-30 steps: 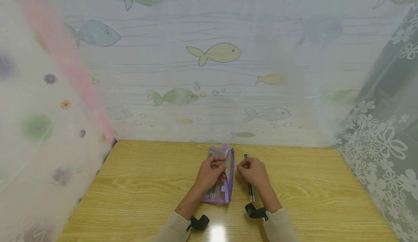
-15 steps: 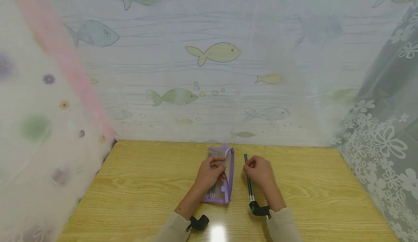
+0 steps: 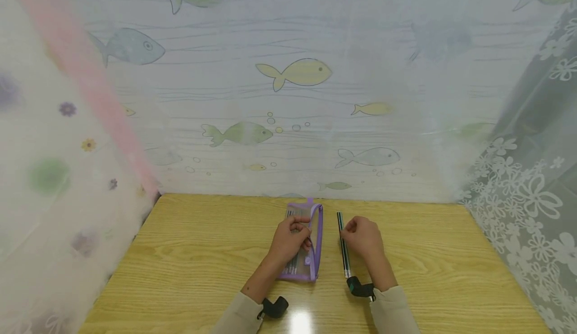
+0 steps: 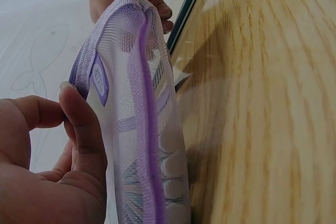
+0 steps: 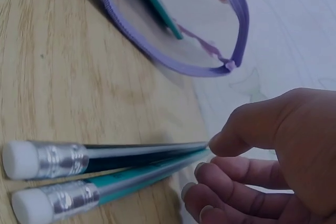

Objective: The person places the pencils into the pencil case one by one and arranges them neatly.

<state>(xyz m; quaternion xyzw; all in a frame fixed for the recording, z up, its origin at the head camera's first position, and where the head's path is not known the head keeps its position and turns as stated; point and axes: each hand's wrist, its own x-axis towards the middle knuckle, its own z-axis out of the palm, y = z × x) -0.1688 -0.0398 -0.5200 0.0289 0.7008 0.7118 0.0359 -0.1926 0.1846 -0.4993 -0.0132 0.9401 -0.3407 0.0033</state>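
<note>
A see-through mesh pencil pouch [image 3: 319, 234] with purple trim lies on the table, its zip side gaping. Several pencils are inside, their white erasers [image 4: 170, 166] showing through the mesh in the left wrist view. My left hand [image 3: 290, 236] pinches the zipper edge between thumb and finger, holding the mouth apart. Right of the pouch, two pencils lie side by side, a dark one [image 5: 136, 157] and a teal one [image 5: 134, 181], both with silver ferrules. My right hand [image 3: 364, 236] is beside them, thumb and fingertips right at their shafts, fingers loosely bent and slightly parted.
The wood-grain table [image 3: 203, 244] ends at a fish-print curtain [image 3: 293, 138] behind the pouch. A flowered sheet [image 3: 67, 199] hangs at the left and a lace-patterned one [image 3: 527, 214] at the right. Each wrist bears a black camera mount [image 3: 276, 307].
My right hand has moved rightward from the gap beside the pouch, across the two pencils, to their right side. The left hand keeps its hold on the pouch.
</note>
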